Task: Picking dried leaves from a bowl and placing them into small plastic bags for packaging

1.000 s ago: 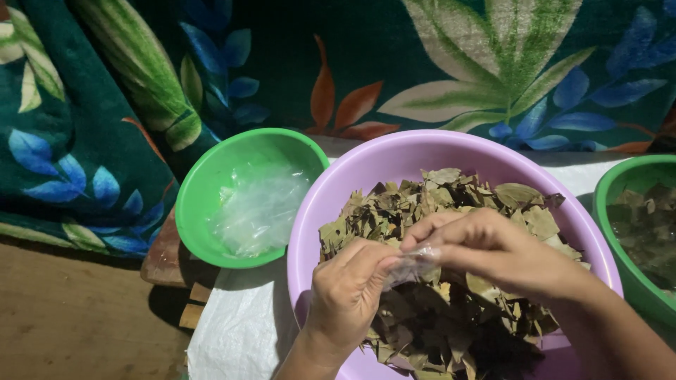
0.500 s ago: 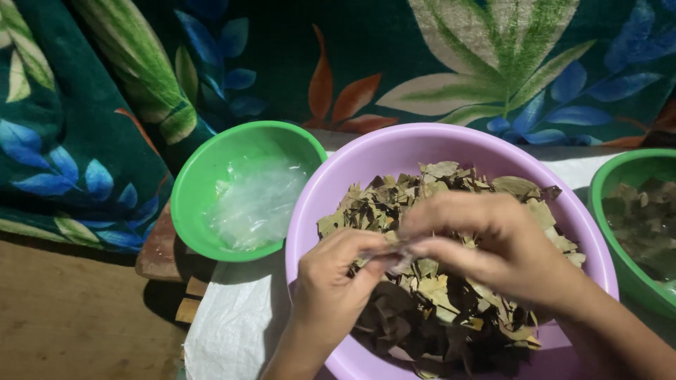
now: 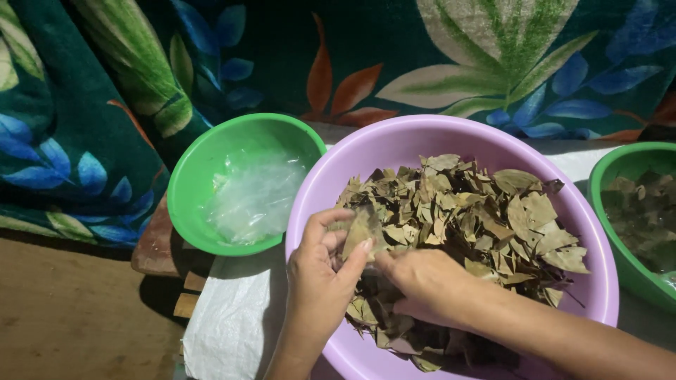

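A big purple bowl (image 3: 422, 137) holds a heap of dried brown leaves (image 3: 479, 218). My left hand (image 3: 320, 271) is over the bowl's near left rim and grips a small clear plastic bag with leaves inside (image 3: 362, 229). My right hand (image 3: 426, 285) lies palm down on the leaves right beside it, fingertips pushed among them at the bag's lower edge. What the right fingers pinch is hidden.
A green bowl (image 3: 204, 151) with clear plastic bags (image 3: 253, 197) stands left of the purple one. A second green bowl (image 3: 620, 169) with bagged leaves is at the right edge. A white sack cloth (image 3: 239, 317) covers the table; patterned leaf fabric (image 3: 91, 127) hangs behind.
Both hands dropped lower and to the near left of the bowl. The right hand went down into the leaves; the left now holds the bag upright.
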